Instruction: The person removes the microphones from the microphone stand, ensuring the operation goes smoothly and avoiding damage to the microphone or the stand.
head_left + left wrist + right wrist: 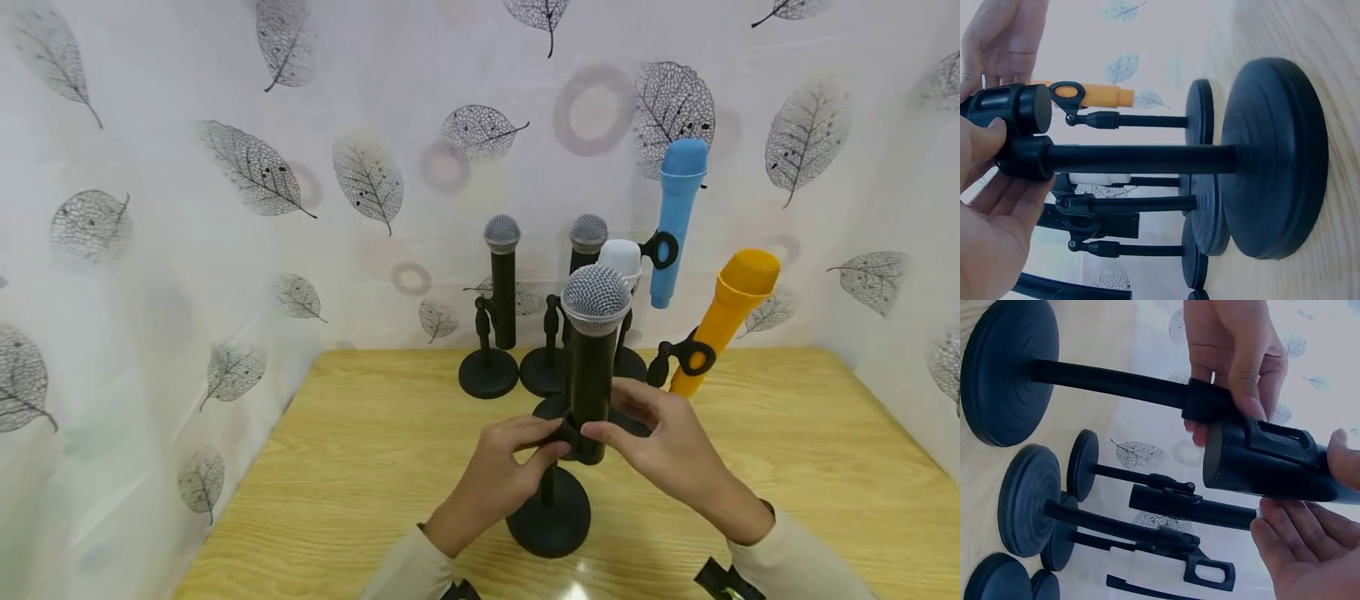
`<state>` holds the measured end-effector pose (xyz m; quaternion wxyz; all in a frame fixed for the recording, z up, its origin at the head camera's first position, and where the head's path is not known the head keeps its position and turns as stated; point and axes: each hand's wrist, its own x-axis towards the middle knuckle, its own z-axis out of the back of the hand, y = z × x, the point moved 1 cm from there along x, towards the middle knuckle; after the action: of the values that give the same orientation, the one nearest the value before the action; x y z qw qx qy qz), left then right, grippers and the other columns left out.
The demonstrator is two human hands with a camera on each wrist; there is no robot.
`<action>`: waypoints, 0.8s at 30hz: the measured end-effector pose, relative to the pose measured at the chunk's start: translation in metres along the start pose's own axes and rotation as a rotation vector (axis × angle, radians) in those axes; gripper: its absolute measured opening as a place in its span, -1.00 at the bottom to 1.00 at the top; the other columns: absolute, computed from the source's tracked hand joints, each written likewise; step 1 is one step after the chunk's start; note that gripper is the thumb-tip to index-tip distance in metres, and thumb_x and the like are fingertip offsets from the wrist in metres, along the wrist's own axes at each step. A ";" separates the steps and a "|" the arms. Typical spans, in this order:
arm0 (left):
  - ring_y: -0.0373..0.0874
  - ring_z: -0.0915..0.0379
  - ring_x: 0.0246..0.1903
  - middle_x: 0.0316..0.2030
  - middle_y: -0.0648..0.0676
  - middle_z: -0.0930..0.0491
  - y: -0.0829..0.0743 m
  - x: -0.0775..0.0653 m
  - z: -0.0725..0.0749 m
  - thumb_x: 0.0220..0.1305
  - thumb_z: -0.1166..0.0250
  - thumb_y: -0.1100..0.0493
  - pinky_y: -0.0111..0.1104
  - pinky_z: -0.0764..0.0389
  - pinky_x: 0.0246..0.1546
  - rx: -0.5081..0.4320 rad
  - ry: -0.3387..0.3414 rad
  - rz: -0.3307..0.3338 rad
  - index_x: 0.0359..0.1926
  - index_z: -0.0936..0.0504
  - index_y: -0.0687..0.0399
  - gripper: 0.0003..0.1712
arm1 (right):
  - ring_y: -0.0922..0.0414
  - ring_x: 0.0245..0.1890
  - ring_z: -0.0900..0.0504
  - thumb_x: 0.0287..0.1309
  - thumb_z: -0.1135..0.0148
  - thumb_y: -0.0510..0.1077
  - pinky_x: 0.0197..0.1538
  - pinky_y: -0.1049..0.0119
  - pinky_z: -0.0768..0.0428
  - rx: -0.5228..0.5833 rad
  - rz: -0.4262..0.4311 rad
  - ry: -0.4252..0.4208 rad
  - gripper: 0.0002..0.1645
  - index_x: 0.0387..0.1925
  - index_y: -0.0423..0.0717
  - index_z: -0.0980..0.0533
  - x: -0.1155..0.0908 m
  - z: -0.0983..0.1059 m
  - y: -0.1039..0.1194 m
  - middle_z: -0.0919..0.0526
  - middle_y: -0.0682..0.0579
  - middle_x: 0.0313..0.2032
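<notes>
1. Black microphone (590,375) is being pinched between thumb and fingers of the right hand (663,433); it is being held near-upright in the clip (1280,452), lower end protruding.
2. Clip is being pinched by the left hand (506,462).
3. Stand base (550,525) is being supported by the wood-grain table (360,450).
4. Table is being enclosed at back and sides by leaf-print sheeting (150,158).
5. White microphone (621,257) is being mostly blocked by the held one; second rear black microphone (587,237), partly.
6. Sleeves (798,558) are being cropped by the bottom edge.
</notes>
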<state>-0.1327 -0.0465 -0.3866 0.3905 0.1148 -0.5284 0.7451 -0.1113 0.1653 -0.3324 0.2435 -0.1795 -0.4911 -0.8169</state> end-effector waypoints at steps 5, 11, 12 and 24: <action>-0.22 -0.66 -0.03 0.01 0.06 -0.70 0.000 0.001 -0.002 0.35 -0.36 0.22 -0.38 -0.67 -0.01 -0.073 -0.008 0.058 0.16 -0.67 0.22 -0.62 | 0.22 -0.18 -0.75 -0.01 -0.54 -0.40 -0.02 0.49 -0.64 0.026 0.047 -0.029 -0.48 0.05 -0.27 -0.63 -0.003 -0.005 -0.004 -0.77 0.02 -0.20; -0.22 -0.68 -0.08 -0.08 0.11 -0.74 0.003 0.002 -0.004 0.32 -0.36 0.31 -0.42 -0.69 -0.10 0.014 -0.030 -0.085 0.10 -0.69 0.31 -0.66 | 0.20 -0.20 -0.76 -0.07 -0.55 -0.45 -0.02 0.53 -0.62 -0.017 0.094 -0.093 -0.49 -0.01 -0.22 -0.68 -0.002 -0.009 -0.001 -0.78 0.02 -0.20; -0.21 -0.68 -0.08 -0.08 0.11 -0.74 0.002 0.002 -0.004 0.32 -0.35 0.31 -0.42 -0.69 -0.10 0.019 -0.029 -0.097 0.10 -0.69 0.31 -0.66 | 0.20 -0.20 -0.76 -0.08 -0.56 -0.45 -0.02 0.53 -0.62 -0.025 0.095 -0.097 -0.50 -0.01 -0.22 -0.68 -0.002 -0.009 0.000 -0.78 0.02 -0.20; -0.13 -0.70 -0.09 -0.10 0.13 -0.74 -0.001 0.001 -0.004 0.31 -0.36 0.31 -0.43 -0.68 -0.07 -0.005 -0.021 -0.056 0.09 -0.70 0.28 -0.67 | 0.22 -0.23 -0.74 -0.06 -0.57 -0.42 -0.08 0.52 -0.65 -0.082 0.074 -0.102 -0.55 -0.06 -0.21 -0.70 0.002 -0.007 0.008 -0.79 0.06 -0.25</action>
<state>-0.1320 -0.0426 -0.3869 0.4059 0.1363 -0.5307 0.7315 -0.1086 0.1559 -0.3290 0.2404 -0.2488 -0.4619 -0.8167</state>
